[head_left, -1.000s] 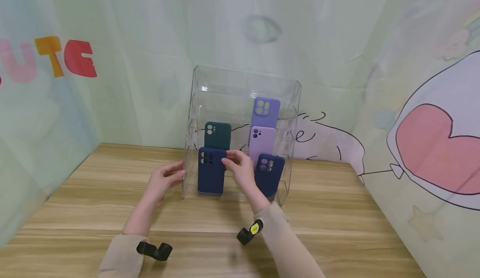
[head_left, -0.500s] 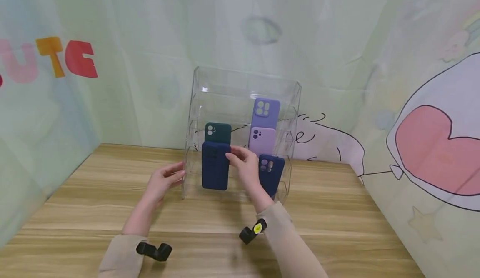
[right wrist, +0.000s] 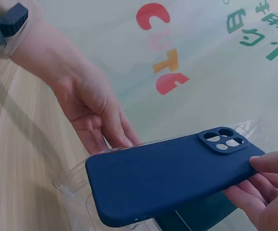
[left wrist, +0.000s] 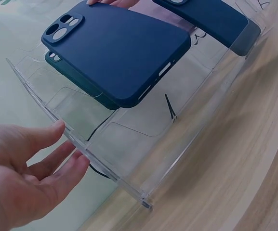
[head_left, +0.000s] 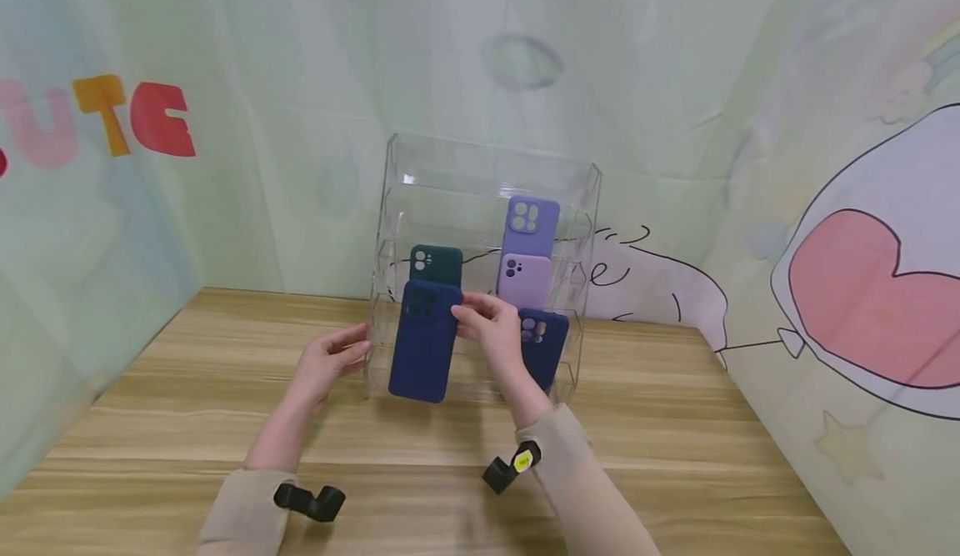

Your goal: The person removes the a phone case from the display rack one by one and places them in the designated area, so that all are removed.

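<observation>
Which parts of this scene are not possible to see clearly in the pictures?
- Head view: the lower purple case is partly covered by the right hand; the dark green case by the navy case.
- Left wrist view: the right hand is cut off by the top edge; only fingertips show.
- Right wrist view: the clear rack is mostly hidden behind the navy case.
- Whether the left hand presses or only touches the rack cannot be told.

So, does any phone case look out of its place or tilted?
Yes. The navy phone case is off its shelf, pinched at its top edge by the right hand, bottom tilted toward the left. The left hand touches the acrylic rack.
</observation>
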Demonstrator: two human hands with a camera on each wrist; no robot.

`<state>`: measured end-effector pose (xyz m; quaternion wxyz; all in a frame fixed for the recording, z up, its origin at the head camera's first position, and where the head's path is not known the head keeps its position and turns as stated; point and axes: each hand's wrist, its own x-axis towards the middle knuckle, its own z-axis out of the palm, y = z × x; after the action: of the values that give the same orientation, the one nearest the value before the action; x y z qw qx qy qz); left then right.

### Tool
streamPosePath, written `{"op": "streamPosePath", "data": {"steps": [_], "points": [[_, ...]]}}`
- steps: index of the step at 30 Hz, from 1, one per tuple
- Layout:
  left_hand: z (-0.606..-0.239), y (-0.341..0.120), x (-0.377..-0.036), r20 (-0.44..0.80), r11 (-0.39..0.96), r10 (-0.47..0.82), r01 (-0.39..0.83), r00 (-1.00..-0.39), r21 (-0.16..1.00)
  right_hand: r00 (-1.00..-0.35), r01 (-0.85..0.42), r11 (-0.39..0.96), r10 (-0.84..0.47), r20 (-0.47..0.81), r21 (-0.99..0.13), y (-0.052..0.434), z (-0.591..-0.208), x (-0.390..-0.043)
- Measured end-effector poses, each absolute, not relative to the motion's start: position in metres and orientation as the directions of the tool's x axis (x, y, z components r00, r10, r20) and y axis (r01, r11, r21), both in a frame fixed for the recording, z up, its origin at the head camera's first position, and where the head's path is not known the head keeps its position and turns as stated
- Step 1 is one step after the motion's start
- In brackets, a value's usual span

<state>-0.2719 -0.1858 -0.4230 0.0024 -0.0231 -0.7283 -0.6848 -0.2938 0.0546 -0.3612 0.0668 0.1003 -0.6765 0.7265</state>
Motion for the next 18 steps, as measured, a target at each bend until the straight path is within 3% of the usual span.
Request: {"op": "streamPosePath", "data": {"steps": [18], "points": [[-0.425, -0.186, -0.273, 0.032, 0.057, 0.019, 0.033, -0.999, 0.998, -0.993, 0.015, -0.108, -0.117, -0.002, -0.994, 0.042, -0.393, -0.281]]}}
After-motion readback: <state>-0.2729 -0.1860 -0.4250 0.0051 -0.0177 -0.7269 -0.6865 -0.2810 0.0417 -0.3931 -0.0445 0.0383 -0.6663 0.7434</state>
